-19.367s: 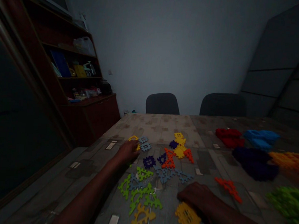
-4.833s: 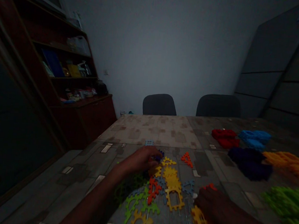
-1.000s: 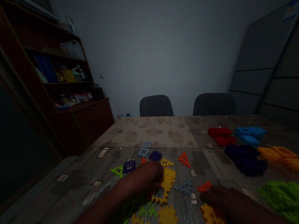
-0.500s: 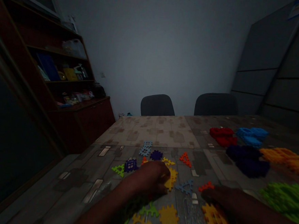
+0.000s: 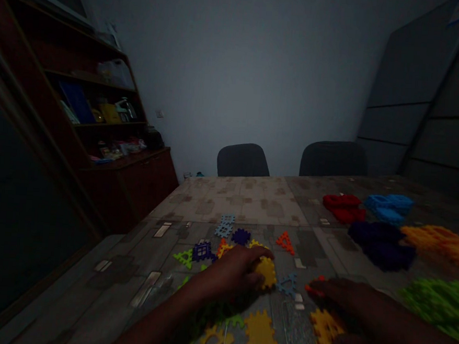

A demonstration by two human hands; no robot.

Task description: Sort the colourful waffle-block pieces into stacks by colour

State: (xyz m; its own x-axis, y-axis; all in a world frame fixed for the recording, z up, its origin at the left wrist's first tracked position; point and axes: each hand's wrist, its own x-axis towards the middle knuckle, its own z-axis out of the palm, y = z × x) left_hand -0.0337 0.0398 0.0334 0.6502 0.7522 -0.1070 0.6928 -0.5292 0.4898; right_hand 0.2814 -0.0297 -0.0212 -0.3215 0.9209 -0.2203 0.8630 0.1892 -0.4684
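At the near side of the table (image 5: 247,194), a yellow toothed plate (image 5: 260,334) lay flat. The right hand (image 5: 350,301) was set over a yellow stack (image 5: 325,330), its fingers extended across an orange piece (image 5: 314,288); whether it gripped the stack could not be determined. Slightly farther out, the left hand (image 5: 238,269) pinched a yellow gear piece (image 5: 266,272) between thumb and fingers, the piece projecting to the right of them. A grey-blue triangle (image 5: 287,284) lay just beside it. Beyond lay an orange triangle (image 5: 285,242) and a purple gear piece (image 5: 241,236). Well to the right were green (image 5: 438,304), purple (image 5: 383,245) and red (image 5: 343,207) piles. At the left rear, a bookcase (image 5: 144,182) held a blue folder (image 5: 77,101), a yellow box (image 5: 110,113) and a plastic bag (image 5: 118,73).
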